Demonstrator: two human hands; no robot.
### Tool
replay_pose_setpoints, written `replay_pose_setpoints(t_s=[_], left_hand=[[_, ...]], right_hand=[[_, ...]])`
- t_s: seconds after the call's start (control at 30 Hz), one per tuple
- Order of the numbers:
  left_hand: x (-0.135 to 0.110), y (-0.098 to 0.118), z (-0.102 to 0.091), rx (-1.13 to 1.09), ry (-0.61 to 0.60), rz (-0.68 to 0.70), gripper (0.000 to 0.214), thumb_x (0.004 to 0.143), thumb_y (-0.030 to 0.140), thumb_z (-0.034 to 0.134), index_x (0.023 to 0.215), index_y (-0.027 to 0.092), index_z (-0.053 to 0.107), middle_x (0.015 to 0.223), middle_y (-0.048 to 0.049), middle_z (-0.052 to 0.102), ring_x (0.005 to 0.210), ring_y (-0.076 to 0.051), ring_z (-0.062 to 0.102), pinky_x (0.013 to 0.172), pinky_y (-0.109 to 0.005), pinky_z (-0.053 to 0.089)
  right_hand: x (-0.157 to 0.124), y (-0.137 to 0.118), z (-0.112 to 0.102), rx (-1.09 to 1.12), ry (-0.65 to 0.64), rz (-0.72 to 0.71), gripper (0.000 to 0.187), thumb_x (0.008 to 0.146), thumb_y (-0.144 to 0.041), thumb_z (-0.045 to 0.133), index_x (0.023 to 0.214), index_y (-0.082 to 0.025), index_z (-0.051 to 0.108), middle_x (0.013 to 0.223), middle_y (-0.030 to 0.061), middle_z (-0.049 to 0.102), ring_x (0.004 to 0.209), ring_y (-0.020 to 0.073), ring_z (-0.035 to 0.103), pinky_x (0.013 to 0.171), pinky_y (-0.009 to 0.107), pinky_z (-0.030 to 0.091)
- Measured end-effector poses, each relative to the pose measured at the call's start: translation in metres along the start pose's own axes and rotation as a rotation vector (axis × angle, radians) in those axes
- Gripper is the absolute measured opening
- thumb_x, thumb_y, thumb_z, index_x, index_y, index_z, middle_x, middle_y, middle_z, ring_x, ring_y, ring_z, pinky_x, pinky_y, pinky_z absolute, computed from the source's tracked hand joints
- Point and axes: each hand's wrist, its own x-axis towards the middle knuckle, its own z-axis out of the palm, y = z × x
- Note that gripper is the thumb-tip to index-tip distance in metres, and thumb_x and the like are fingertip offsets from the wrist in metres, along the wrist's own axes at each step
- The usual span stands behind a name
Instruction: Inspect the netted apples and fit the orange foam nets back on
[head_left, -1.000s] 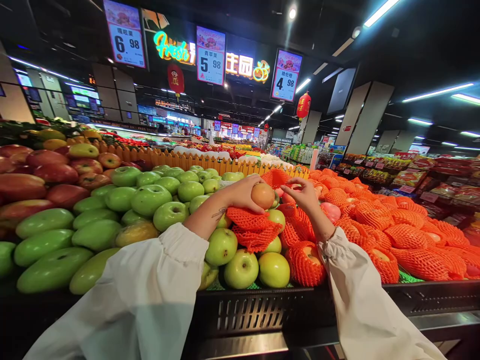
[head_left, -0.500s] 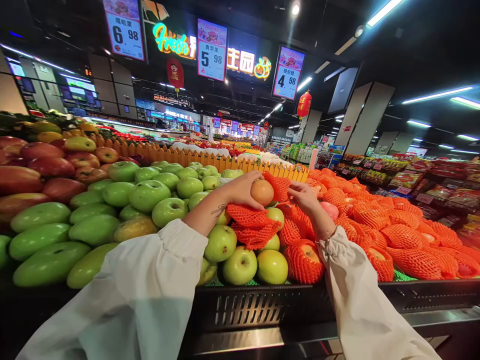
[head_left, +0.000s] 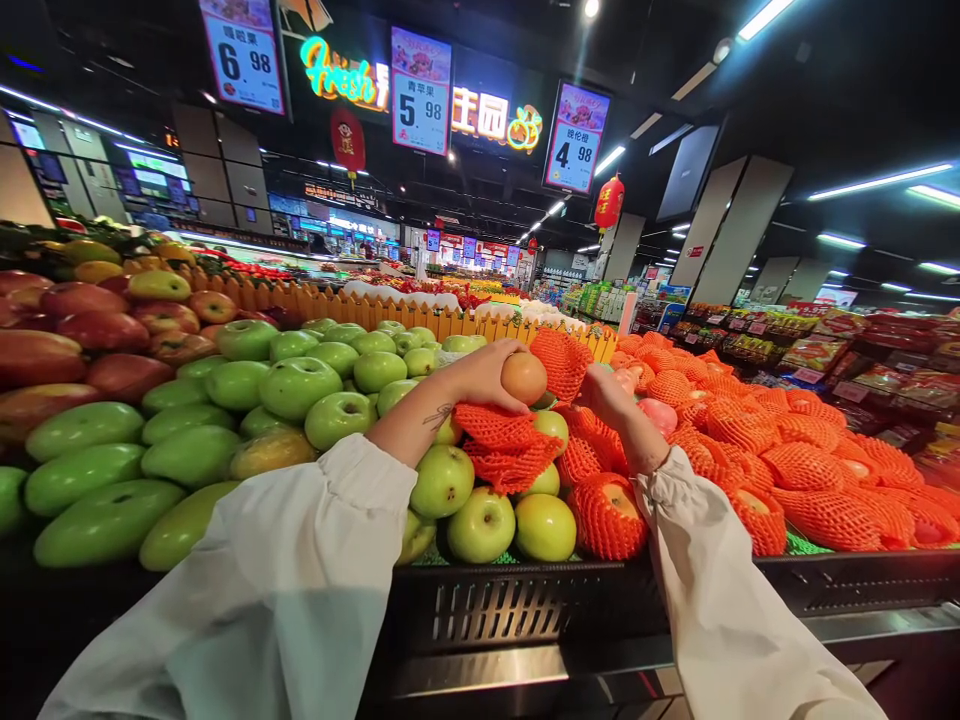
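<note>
A round orange-tan fruit (head_left: 524, 378) sits in the curled fingers of my left hand (head_left: 487, 372), above the green apples (head_left: 480, 525). Close to it on the right, my right hand (head_left: 604, 392) has its fingers closed on the edge of a red-orange foam net sleeve (head_left: 559, 362). The sleeve stands puffed out beside the fruit, and the fruit's skin is bare. Below my left hand, flattened foam nets (head_left: 506, 450) lie across the apples. A netted fruit (head_left: 611, 518) rests at the front edge under my right wrist.
Long green fruits (head_left: 90, 473) and red apples (head_left: 101, 335) are heaped on the left. Many netted fruits (head_left: 750, 425) fill the right side. A black slotted bin front (head_left: 495, 610) runs along the near edge, and a small yellow picket fence (head_left: 360, 317) stands behind.
The foam net sleeve has opened out wider and come a little lower beside the fruit. My right hand has turned slightly, its fingers now tucked behind the sleeve's edge. My left hand holds its place.
</note>
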Motion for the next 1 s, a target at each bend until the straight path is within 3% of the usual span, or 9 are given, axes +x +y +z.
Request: replay_pose_setpoints(t_s=[0.07,0.13,0.27,0.37,0.6,0.73,0.8,0.9,1.0], left_hand=[[0.001,0.001,-0.001,0.008,0.059,-0.030,0.085,0.053,0.045,0.090,0.126,0.020,0.053,0.131,-0.0123,0.061,0.118,-0.032,0.060,0.108,-0.051,0.046],[0.002,0.000,-0.002,0.007,0.171,-0.072,0.084,0.055,0.042,0.090,0.127,0.020,0.051,0.130,-0.0126,0.062,0.116,-0.032,0.061,0.106,-0.050,0.047],[0.004,-0.003,-0.004,-0.024,0.431,-0.108,0.082,0.060,0.042,0.089,0.129,0.022,0.048,0.134,-0.0130,0.061,0.121,-0.032,0.060,0.107,-0.049,0.046],[0.003,-0.002,-0.005,-0.058,0.501,-0.098,0.081,0.062,0.043,0.088,0.130,0.024,0.047,0.134,-0.0115,0.061,0.120,-0.031,0.061,0.105,-0.047,0.047],[0.003,0.004,-0.005,-0.070,0.429,-0.042,0.074,0.066,0.041,0.084,0.127,0.024,0.047,0.132,-0.0116,0.062,0.116,-0.032,0.062,0.099,-0.047,0.049],[0.003,0.003,-0.004,-0.128,0.331,-0.008,0.079,0.061,0.033,0.086,0.127,0.026,0.042,0.135,-0.0108,0.059,0.118,-0.030,0.061,0.102,-0.048,0.048],[0.004,0.002,-0.003,-0.151,0.284,0.003,0.083,0.057,0.029,0.086,0.126,0.026,0.039,0.137,-0.0111,0.057,0.121,-0.030,0.060,0.104,-0.047,0.048],[0.003,0.003,-0.003,-0.134,0.274,0.010,0.085,0.054,0.028,0.087,0.124,0.026,0.038,0.138,-0.0114,0.056,0.119,-0.029,0.061,0.103,-0.046,0.049],[0.001,0.005,-0.005,-0.074,0.218,-0.007,0.086,0.055,0.033,0.088,0.126,0.025,0.042,0.130,-0.0101,0.061,0.110,-0.028,0.064,0.099,-0.045,0.050]], right_hand=[[-0.001,-0.002,0.001,0.062,-0.017,-0.018,0.050,0.066,-0.060,0.067,0.091,-0.021,0.051,0.069,0.0003,0.059,0.059,0.0135,0.051,0.045,0.025,0.033],[-0.001,-0.003,0.001,0.120,0.049,-0.087,0.056,0.059,-0.055,0.072,0.099,-0.022,0.051,0.072,-0.0008,0.062,0.050,0.0113,0.045,0.042,0.026,0.031],[0.002,0.004,-0.002,0.103,0.107,-0.191,0.054,0.055,-0.041,0.077,0.098,-0.021,0.052,0.075,-0.0024,0.066,0.040,0.0060,0.035,0.037,0.025,0.027],[0.005,0.010,-0.002,0.054,0.076,-0.195,0.049,0.057,-0.037,0.078,0.096,-0.020,0.054,0.075,-0.0027,0.066,0.040,0.0057,0.039,0.038,0.023,0.031],[-0.002,0.009,0.004,-0.077,-0.149,-0.087,0.048,0.060,-0.049,0.078,0.093,-0.017,0.063,0.076,0.0021,0.066,0.065,0.0143,0.059,0.050,0.024,0.047],[-0.002,0.007,0.007,-0.049,-0.115,-0.086,0.049,0.059,-0.054,0.078,0.090,-0.018,0.064,0.085,0.0054,0.068,0.083,0.0205,0.065,0.060,0.029,0.055],[-0.001,0.004,0.009,-0.050,-0.060,-0.178,0.046,0.059,-0.051,0.080,0.088,-0.018,0.064,0.092,0.0062,0.070,0.094,0.0226,0.065,0.075,0.035,0.059],[0.000,0.000,0.013,-0.064,0.032,-0.331,0.045,0.055,-0.044,0.086,0.085,-0.018,0.064,0.102,0.0063,0.071,0.104,0.0232,0.064,0.099,0.040,0.055],[-0.001,-0.004,0.016,-0.056,0.056,-0.389,0.052,0.047,-0.039,0.090,0.087,-0.018,0.065,0.107,0.0076,0.072,0.104,0.0238,0.065,0.105,0.041,0.051]])
